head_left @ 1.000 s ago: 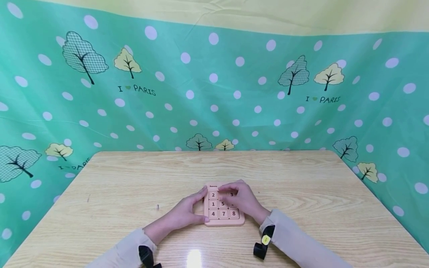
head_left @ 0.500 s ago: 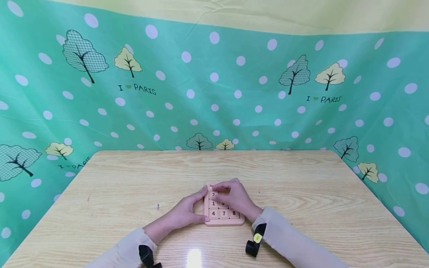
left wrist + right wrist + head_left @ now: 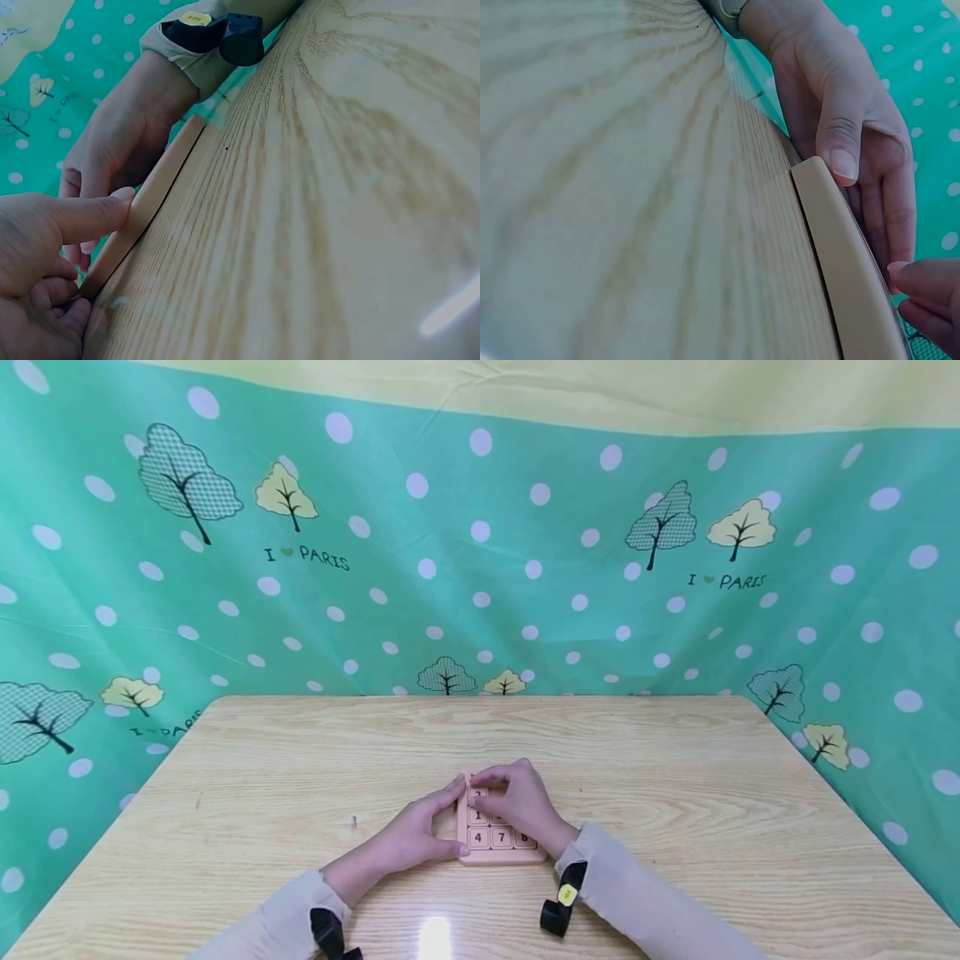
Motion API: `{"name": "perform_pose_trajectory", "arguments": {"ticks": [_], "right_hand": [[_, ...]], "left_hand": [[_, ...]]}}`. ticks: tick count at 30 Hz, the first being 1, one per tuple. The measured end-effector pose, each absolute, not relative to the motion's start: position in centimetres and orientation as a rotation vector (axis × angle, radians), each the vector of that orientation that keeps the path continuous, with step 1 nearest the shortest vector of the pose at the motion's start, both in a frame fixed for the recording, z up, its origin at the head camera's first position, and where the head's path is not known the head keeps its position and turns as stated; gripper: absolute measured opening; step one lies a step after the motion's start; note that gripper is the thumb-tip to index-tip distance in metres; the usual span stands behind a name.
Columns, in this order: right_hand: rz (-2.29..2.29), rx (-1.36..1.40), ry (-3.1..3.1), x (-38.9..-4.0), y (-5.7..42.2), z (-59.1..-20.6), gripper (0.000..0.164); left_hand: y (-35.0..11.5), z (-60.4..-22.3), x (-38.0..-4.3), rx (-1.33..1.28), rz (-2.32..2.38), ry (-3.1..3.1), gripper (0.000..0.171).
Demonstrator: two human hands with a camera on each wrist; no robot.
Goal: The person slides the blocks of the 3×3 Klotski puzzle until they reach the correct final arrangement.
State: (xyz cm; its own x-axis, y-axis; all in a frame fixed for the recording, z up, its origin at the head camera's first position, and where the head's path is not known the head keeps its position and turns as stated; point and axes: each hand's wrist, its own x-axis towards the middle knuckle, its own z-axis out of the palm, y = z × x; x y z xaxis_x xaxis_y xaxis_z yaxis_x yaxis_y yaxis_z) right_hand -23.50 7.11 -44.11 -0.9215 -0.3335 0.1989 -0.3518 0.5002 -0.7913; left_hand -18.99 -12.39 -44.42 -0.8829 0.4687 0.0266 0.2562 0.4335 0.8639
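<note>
A pink number slide puzzle (image 3: pixel 501 858) lies flat on the wooden table, with tiles 4 and 7 plainly visible. My left hand (image 3: pixel 408 837) holds its left side, thumb at the near corner and fingers at the far corner. The left wrist view shows that thumb against the puzzle's side edge (image 3: pixel 146 195). Over the upper tiles hovers my right hand (image 3: pixel 519 799), index finger and thumb apart around the 2 tile (image 3: pixel 477 793). This hand covers the tiles on the upper right. In the right wrist view, only part of the right hand (image 3: pixel 934 292) shows at the edge.
The wooden table (image 3: pixel 300 760) reaches back to a green dotted cloth (image 3: pixel 480 568) printed with trees. A small dark mark (image 3: pixel 354 821) is on the table left of the puzzle. Black wrist cameras (image 3: pixel 558 910) are strapped over both sleeves.
My right hand has shifted left across the puzzle, from the gap right of the 2 tile to over the 2 tile. The left hand and the puzzle have stayed in place.
</note>
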Motion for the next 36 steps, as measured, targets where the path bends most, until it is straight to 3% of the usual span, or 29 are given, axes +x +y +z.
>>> {"name": "perform_pose_trajectory", "arguments": {"ticks": [36], "right_hand": [[1.419, 0.593, -2.704, -23.1, 8.1, -44.4, 0.023]], "left_hand": [[-12.3, -44.4, -19.0, 0.602, 1.408, 2.482, 0.092]]}}
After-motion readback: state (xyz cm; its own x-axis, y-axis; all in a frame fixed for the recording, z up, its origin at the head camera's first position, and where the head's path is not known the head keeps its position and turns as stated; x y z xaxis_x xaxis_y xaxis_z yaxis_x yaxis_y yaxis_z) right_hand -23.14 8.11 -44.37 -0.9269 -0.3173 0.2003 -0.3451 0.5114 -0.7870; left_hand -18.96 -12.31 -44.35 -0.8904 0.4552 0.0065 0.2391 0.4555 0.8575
